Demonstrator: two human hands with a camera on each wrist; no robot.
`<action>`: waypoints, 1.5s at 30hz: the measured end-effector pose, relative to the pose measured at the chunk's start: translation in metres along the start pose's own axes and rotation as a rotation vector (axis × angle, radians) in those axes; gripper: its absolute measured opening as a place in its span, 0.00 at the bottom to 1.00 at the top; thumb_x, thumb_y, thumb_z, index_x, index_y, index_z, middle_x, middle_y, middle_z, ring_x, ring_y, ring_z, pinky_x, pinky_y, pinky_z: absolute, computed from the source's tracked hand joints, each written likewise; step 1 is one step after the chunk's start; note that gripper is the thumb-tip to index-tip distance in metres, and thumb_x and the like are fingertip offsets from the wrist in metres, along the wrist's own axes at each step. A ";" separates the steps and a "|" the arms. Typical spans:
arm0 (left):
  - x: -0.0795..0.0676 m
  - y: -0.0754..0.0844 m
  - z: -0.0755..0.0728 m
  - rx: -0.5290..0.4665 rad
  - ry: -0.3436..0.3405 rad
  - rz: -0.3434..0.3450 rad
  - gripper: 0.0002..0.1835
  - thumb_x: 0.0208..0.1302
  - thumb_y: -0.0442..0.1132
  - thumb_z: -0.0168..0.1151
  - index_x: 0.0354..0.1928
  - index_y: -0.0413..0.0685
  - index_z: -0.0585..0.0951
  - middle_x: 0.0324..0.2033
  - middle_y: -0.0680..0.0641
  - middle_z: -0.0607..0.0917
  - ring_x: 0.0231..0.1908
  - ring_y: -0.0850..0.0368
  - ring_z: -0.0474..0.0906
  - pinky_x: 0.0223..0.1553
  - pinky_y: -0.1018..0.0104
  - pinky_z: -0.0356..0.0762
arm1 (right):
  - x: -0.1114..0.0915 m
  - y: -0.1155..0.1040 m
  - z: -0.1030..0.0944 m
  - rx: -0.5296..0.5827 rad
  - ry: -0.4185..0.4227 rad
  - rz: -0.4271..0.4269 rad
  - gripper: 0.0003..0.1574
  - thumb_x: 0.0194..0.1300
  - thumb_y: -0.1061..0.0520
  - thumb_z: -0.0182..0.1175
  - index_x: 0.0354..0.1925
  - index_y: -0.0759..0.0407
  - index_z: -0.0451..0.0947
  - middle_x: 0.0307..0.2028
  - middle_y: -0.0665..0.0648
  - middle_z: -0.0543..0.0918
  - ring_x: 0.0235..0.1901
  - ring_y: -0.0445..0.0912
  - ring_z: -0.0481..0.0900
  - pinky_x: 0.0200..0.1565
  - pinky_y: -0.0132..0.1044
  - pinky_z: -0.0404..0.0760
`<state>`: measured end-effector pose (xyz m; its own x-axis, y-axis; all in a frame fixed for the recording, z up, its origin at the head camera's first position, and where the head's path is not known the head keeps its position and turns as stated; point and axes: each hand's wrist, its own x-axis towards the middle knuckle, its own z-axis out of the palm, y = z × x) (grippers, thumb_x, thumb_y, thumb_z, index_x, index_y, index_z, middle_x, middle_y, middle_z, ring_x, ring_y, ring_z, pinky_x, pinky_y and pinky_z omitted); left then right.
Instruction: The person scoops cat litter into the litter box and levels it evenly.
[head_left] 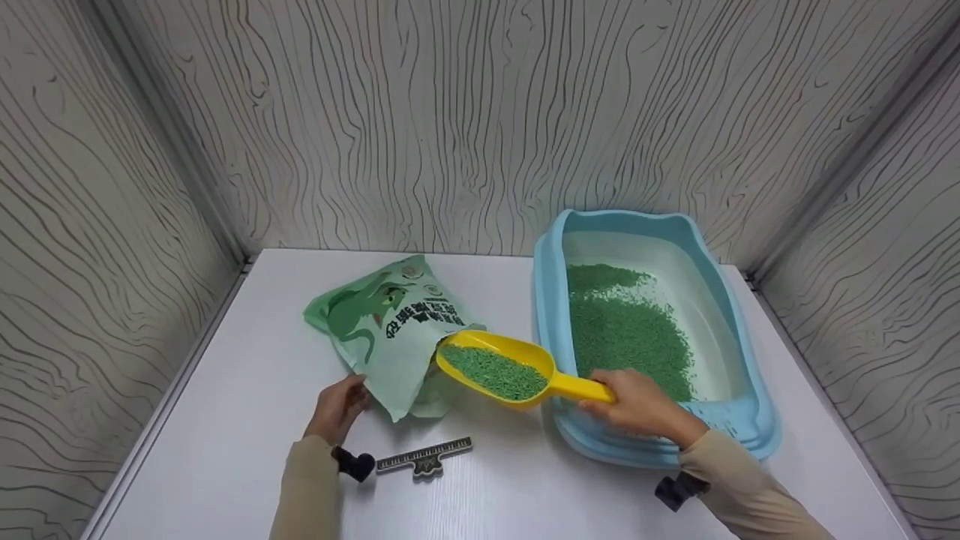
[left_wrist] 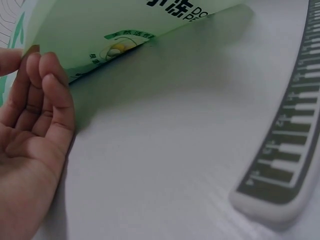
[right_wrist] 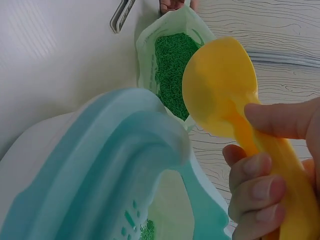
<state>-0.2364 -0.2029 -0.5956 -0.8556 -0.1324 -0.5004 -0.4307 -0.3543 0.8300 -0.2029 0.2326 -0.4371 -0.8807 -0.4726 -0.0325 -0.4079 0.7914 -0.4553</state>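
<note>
My right hand (head_left: pixel 634 401) grips the handle of a yellow scoop (head_left: pixel 577 387), fingers and thumb wrapped round it in the right wrist view. Green pellets (head_left: pixel 499 373) lie in the scoop's bowl, which is held level between the bag and the litter box, its tip overlapping the bag's mouth. The pale green cat litter bag (head_left: pixel 420 352) lies on its side, opening toward the right; more green pellets (right_wrist: pixel 172 70) show inside it. At the bag's near left edge, my left hand (head_left: pixel 341 405) pinches the plastic between thumb and fingertips.
A light blue litter box (head_left: pixel 551 300) stands at the right, with green pellets (head_left: pixel 630 337) spread over its floor. A dark ruler-like piece with piano-key markings (head_left: pixel 425 454) lies near the left wrist. Wood-patterned panels (head_left: pixel 450 127) enclose the white table (head_left: pixel 225 390).
</note>
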 end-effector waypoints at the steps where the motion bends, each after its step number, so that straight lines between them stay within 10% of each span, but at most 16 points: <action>1: 0.000 -0.001 0.000 -0.001 0.000 0.006 0.10 0.59 0.44 0.60 0.37 0.45 0.77 0.28 0.54 0.79 0.34 0.61 0.75 0.40 0.70 0.77 | -0.001 0.001 -0.001 0.002 -0.002 0.002 0.14 0.59 0.46 0.60 0.33 0.56 0.75 0.19 0.47 0.70 0.18 0.35 0.61 0.23 0.26 0.61; 45: 0.003 -0.002 0.001 -0.041 -0.018 0.054 0.06 0.59 0.41 0.59 0.31 0.45 0.77 0.24 0.53 0.79 0.31 0.61 0.75 0.38 0.68 0.77 | -0.027 0.018 -0.055 -0.010 0.067 0.120 0.19 0.60 0.44 0.58 0.37 0.59 0.75 0.20 0.50 0.72 0.17 0.35 0.63 0.21 0.28 0.64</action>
<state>-0.2377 -0.2019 -0.5987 -0.8825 -0.1358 -0.4502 -0.3718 -0.3848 0.8448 -0.1996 0.2812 -0.3957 -0.9374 -0.3473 -0.0267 -0.3004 0.8448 -0.4428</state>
